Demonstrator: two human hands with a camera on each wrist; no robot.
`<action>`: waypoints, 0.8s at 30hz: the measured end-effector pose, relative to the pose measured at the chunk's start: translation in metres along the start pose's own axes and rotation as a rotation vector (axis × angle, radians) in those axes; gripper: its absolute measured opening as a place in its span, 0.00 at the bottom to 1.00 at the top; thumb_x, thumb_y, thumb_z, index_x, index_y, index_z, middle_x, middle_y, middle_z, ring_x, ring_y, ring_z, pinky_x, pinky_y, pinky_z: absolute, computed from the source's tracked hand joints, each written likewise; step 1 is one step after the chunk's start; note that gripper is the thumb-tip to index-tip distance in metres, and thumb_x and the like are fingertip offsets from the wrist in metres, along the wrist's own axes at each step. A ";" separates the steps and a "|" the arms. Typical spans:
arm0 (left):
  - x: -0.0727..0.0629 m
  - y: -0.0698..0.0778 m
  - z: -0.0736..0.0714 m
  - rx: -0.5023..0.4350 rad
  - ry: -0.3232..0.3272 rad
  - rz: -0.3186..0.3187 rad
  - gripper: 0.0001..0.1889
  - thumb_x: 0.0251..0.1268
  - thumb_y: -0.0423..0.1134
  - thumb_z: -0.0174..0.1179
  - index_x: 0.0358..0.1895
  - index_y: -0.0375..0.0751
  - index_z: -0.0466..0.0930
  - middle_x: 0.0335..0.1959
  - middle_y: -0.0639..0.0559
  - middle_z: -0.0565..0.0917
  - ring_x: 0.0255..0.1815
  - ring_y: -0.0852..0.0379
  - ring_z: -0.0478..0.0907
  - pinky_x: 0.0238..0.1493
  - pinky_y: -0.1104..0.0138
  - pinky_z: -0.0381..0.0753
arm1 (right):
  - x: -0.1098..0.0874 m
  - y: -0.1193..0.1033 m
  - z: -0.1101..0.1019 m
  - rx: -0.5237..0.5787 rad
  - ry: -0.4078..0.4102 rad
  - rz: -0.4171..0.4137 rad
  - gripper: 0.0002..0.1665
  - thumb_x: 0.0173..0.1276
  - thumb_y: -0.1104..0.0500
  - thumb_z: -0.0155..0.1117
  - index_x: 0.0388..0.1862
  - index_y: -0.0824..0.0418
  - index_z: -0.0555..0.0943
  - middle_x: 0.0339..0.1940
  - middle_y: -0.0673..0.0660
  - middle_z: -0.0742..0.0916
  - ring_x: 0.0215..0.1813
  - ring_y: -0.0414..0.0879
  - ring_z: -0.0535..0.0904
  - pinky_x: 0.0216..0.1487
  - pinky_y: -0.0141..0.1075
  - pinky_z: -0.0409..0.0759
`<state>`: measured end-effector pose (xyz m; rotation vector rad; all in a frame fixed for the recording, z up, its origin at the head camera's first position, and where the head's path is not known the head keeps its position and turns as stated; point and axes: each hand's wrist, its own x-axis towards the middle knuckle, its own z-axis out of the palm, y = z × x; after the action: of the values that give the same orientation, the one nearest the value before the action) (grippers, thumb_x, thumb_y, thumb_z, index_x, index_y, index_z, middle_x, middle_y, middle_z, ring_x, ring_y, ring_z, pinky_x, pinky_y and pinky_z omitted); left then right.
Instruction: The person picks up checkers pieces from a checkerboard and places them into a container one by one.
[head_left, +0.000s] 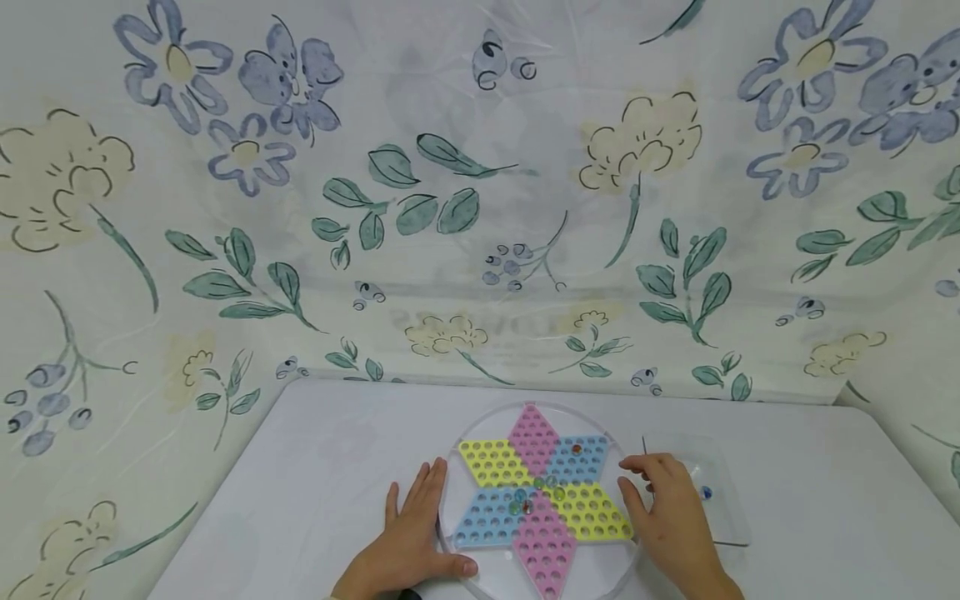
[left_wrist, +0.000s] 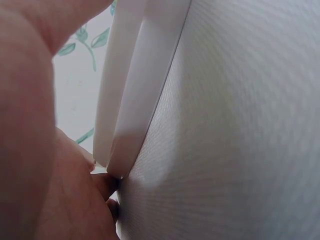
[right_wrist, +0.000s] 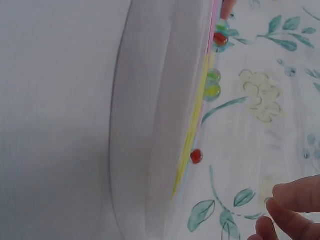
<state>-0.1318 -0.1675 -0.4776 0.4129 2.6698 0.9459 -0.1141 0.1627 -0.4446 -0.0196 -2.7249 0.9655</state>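
A round white Chinese checkers board [head_left: 491, 421] with a pink, yellow and blue star lies on the table. Several glass marbles [head_left: 558, 493] sit around its middle, and a red one [head_left: 576, 449] rests in the upper right blue point. My left hand [head_left: 408, 533] lies along the board's left rim, fingers straight, thumb on the rim. Seen from the left wrist, the board's side wall [left_wrist: 132, 85] stands close to that palm. My right hand [head_left: 671, 517] hovers right of the board, thumb and forefinger bent with a gap between their tips; I see nothing held there.
Under and beyond the right hand lies a clear shallow tray [head_left: 727, 467] with a dark blue marble [head_left: 707, 492] in it. The white table [head_left: 315, 467] extends left of the board. Floral cloth [head_left: 480, 275] hangs behind the table.
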 end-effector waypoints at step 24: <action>-0.001 0.002 -0.002 0.004 0.003 0.017 0.73 0.41 0.68 0.75 0.80 0.30 0.38 0.81 0.33 0.44 0.81 0.35 0.35 0.70 0.34 0.21 | 0.000 -0.025 0.030 0.051 -0.084 0.023 0.08 0.68 0.59 0.69 0.45 0.57 0.85 0.44 0.51 0.81 0.44 0.44 0.74 0.46 0.41 0.80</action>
<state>-0.1307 -0.1670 -0.4746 0.4355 2.6759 0.9465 -0.1193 0.1247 -0.4512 -0.0015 -2.7799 1.0656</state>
